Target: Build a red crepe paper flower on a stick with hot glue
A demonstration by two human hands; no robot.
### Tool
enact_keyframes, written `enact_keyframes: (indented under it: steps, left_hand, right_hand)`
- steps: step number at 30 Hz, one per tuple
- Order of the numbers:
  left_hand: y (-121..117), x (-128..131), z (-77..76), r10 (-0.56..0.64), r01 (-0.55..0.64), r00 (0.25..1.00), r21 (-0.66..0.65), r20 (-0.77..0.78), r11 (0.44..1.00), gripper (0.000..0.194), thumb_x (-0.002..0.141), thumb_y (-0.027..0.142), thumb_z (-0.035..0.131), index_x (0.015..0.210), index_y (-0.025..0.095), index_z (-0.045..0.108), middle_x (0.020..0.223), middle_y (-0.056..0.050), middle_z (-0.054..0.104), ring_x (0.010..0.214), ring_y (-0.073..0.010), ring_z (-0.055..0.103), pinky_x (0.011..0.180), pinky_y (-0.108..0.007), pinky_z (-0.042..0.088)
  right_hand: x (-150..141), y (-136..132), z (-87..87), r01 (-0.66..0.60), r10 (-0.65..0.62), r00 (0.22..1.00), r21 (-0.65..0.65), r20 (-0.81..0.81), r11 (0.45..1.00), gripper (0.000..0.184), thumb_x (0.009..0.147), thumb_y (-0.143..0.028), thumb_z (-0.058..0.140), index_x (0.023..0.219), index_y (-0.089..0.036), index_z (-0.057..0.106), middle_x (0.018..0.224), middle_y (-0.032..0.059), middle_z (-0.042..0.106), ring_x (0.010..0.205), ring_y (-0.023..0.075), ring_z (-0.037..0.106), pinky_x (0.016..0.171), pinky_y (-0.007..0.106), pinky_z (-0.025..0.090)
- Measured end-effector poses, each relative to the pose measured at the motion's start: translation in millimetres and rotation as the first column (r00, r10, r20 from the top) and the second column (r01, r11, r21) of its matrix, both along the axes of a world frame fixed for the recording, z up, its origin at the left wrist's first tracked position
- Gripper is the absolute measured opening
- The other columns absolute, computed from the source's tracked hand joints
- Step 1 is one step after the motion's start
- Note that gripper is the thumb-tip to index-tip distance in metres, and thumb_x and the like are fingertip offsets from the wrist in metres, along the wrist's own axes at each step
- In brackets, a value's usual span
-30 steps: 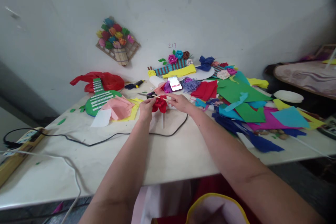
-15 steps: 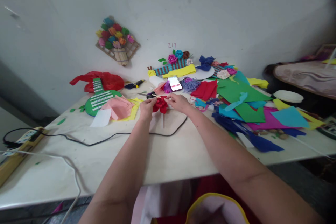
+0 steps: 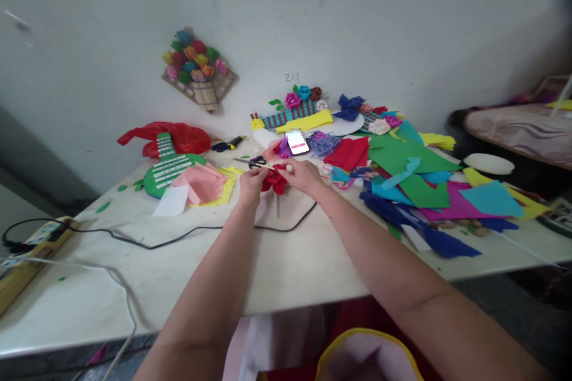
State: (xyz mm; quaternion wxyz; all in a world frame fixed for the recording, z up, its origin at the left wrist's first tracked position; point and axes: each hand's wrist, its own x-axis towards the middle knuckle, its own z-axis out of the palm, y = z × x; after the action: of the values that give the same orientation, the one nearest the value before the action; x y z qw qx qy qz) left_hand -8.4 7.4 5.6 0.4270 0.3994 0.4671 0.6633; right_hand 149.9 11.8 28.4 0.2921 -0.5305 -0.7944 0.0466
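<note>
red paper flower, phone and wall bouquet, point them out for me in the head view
red paper flower [image 3: 275, 182]: head view, on its red petals
phone [image 3: 298, 142]: head view, on its lit screen
wall bouquet [image 3: 205, 96]: head view, on its bundled straw-coloured base

I'm in a plain room, perhaps a home, set up for crafts: my white table [image 3: 187, 274] carries coloured paper [image 3: 406, 158] and scissors [image 3: 258, 162], and a paper-flower bouquet [image 3: 196, 68] hangs on the wall [image 3: 357, 30].

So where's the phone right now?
In the head view, the phone lies face up beyond the hands, just left of the tangled purple strands.
</note>
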Motion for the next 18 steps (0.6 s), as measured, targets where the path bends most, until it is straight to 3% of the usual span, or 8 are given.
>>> enact_keyframes:
  steps: [8, 18]
  left_hand:
    - [1.9, 0.5, -1.5, 0.013, -0.013, 1.000, -0.007, 0.009, 1.000, 0.034, 0.043, 0.035, 0.083, 0.065, 0.013, 0.070, 0.056, -0.003, 0.065, 0.051, -0.0133, 0.057, 0.054, -0.025, 0.042]
    - [1.3, 1.3, -1.7, -0.003, 0.002, 0.998, 0.017, 0.061, 1.000, 0.035, 0.044, 0.033, 0.085, 0.070, 0.013, 0.073, 0.062, -0.003, 0.068, 0.057, -0.0145, 0.061, 0.059, -0.026, 0.046]
  right_hand:
    - [-0.5, -3.4, 3.0, 0.032, -0.032, 0.999, -0.006, 0.025, 0.999, 0.036, 0.090, -0.042, 0.048, 0.117, -0.027, 0.066, 0.094, 0.0055, 0.075, 0.093, 0.0249, 0.067, 0.078, 0.034, 0.047]
    - [0.7, -0.9, 1.7, 0.008, -0.008, 1.000, -0.002, 0.022, 1.000, 0.039, 0.091, -0.037, 0.046, 0.126, -0.033, 0.064, 0.093, 0.0025, 0.075, 0.090, 0.0218, 0.067, 0.077, 0.032, 0.047]
